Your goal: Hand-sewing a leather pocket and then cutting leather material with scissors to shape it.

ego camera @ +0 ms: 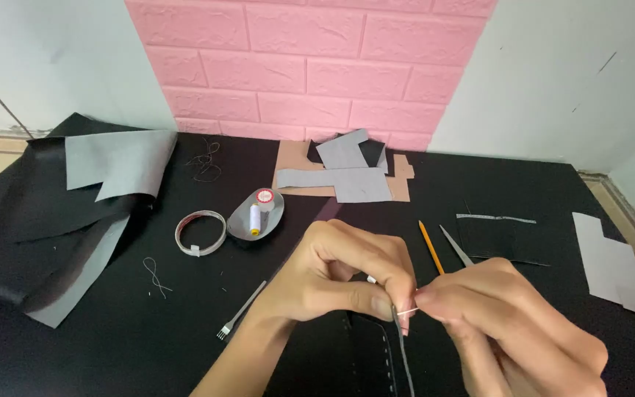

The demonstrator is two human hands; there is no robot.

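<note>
Between both hands, needle (406, 313) lies sideways.

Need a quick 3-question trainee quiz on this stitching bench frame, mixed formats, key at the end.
1. True or false: the left hand and right hand pinch a thin white thread between them.
2. Multiple choice: the white thread spool lies in A) a small metal dish, B) the roll of tape, C) a cardboard box.
3. Fill in: the pronged metal tool lies on the black mat to the ___ of the left hand.

Key: 1 true; 2 A, the small metal dish; 3 left.
</note>
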